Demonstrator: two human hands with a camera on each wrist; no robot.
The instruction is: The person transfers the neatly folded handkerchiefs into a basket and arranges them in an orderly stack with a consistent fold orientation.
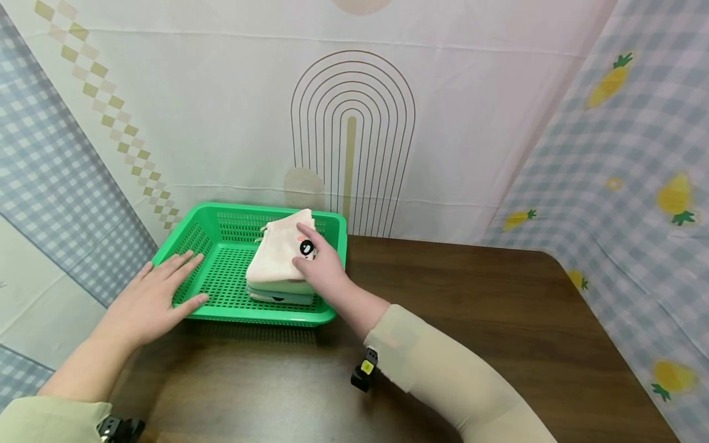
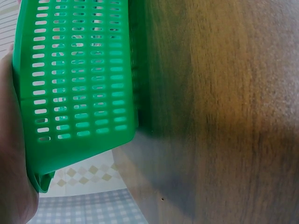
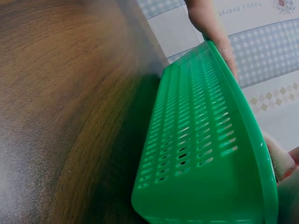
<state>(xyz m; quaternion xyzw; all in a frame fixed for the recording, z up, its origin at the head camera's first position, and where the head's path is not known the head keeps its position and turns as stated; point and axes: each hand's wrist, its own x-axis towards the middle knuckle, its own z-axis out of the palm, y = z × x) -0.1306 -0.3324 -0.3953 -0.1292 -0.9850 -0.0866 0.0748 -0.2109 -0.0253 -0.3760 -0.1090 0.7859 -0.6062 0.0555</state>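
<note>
Inside the right half of a green plastic basket (image 1: 221, 312) lies a stack of folded cloths. The top one is a pale pink folded cloth (image 1: 277, 252) with a black round cartoon print near its right edge. Beneath it, pale green and blue-green folded cloths (image 1: 290, 298) show at the front. My right hand (image 1: 327, 271) rests on the pink cloth's right side, thumb and forefinger spread on top; its other fingers are hidden. My left hand (image 1: 152, 301) lies over the basket's left rim with fingers extended and the thumb on the front rim.
The basket stands at the back left of a dark brown wooden table (image 1: 454, 295), close to a white patterned curtain (image 1: 238, 123). Checked cloth hangs at both sides. Each wrist wears a small black camera (image 1: 362, 371).
</note>
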